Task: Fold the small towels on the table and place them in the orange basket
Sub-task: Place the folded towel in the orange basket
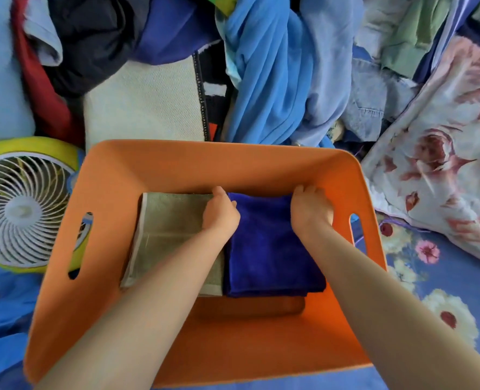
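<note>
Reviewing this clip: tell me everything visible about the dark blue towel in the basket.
The dark blue towel looks plush, like microfibre. It is folded into a thick rectangle, layered edges showing at its near end, and lies flat on the floor of the orange basket, right of a folded grey-beige towel that it touches. The left hand grips its far left corner; the right hand grips its far right corner.
</note>
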`<state>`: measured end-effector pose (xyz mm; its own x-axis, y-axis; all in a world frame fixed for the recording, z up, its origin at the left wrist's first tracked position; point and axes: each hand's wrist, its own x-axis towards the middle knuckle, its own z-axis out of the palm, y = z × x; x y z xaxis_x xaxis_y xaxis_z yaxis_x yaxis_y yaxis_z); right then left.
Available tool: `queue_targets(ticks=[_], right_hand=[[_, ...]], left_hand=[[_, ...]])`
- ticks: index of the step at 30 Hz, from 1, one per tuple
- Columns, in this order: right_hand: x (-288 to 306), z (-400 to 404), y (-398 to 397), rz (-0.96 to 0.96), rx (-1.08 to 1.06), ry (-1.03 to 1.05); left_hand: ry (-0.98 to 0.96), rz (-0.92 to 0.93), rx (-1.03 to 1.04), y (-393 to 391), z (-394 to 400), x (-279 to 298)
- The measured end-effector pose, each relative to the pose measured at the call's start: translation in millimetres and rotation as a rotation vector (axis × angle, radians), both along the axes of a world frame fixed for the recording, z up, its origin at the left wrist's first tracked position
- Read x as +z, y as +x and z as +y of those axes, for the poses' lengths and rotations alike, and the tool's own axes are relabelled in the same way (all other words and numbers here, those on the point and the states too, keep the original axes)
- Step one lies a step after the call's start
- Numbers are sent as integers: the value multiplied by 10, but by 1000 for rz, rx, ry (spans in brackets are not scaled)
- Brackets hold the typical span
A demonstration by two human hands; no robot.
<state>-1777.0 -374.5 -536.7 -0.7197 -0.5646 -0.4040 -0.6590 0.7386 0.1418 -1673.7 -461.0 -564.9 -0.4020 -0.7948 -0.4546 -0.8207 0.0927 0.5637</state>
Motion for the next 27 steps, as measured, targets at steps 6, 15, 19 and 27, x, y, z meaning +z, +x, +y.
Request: queue_targets(ticks=[6,15,19,27], right_hand=[[-201,105,92,83,130,-42],[-630,289,179,-115,94,-116],[-654,270,202,-152,45,-97],[-71,368,190,-287,2,-95]], left_hand=[[-67,69,-16,3,-15,-150],[-591,-170,-866,373,74,-424],[-454,-432,-879,380,59,-379],[-408,-485,-847,334,139,214]])
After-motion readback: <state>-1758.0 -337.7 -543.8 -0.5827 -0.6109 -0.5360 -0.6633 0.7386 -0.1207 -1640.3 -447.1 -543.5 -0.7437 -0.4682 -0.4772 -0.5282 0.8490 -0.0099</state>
